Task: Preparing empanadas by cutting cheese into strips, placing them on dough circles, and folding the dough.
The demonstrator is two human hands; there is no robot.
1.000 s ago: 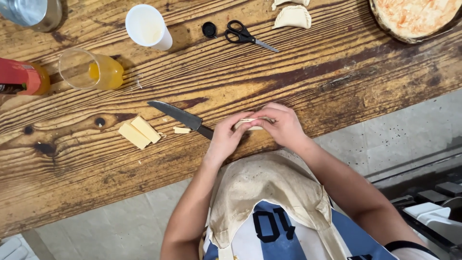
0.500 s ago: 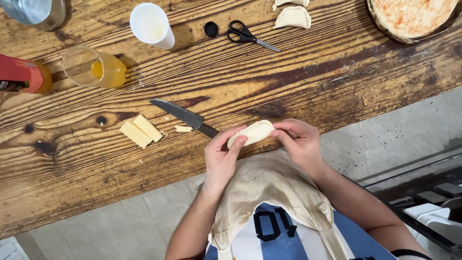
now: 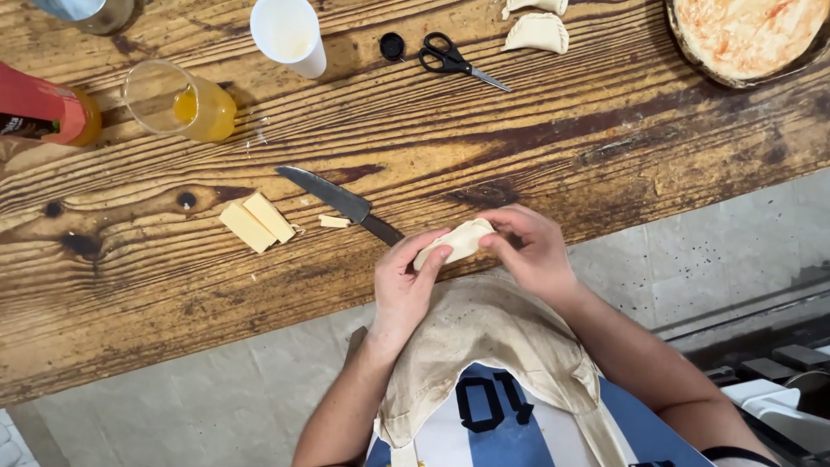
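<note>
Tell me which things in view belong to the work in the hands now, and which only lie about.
In use:
- left hand and right hand, both holding the pale folded dough pocket

Lying about:
- black-handled steel knife
- two yellow cheese blocks
- black scissors
- glass of orange drink
- white cup
- two finished dough pockets

Pale cream dough (image 3: 460, 241); yellow cheese blocks (image 3: 257, 222); black scissors (image 3: 450, 59); dark-streaked brown table (image 3: 562, 147).

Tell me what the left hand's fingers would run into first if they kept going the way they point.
The left hand points up-right onto the folded dough piece it pinches; beyond, probably the right hand.
</note>
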